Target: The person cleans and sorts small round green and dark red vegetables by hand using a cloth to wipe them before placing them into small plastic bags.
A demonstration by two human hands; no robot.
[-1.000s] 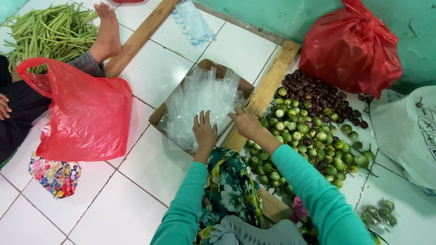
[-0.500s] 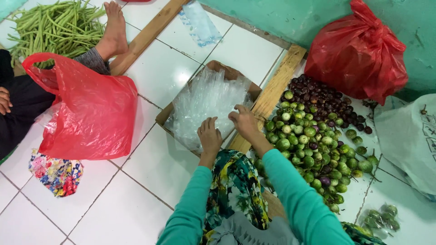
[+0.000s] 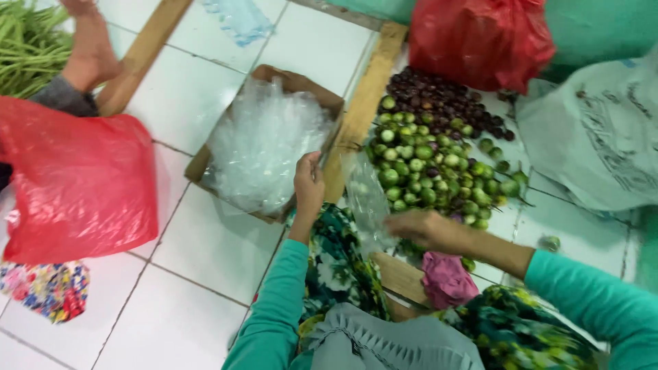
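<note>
Left hand (image 3: 308,188): fingers curled, resting on the near right edge of the cardboard box (image 3: 301,83). Right hand (image 3: 425,229), right of the box: pinching a clear plastic bag (image 3: 367,199). Box holds a heap of clear bags (image 3: 264,147). Green and purple fruit (image 3: 432,147) piled right of the box.

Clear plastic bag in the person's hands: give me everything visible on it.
The clear plastic bag is thin, see-through and crinkled, hanging limp and upright between both hands. The left hand is at its upper edge, the right hand at its lower side. It looks empty and sits in front of the green fruit pile.
</note>
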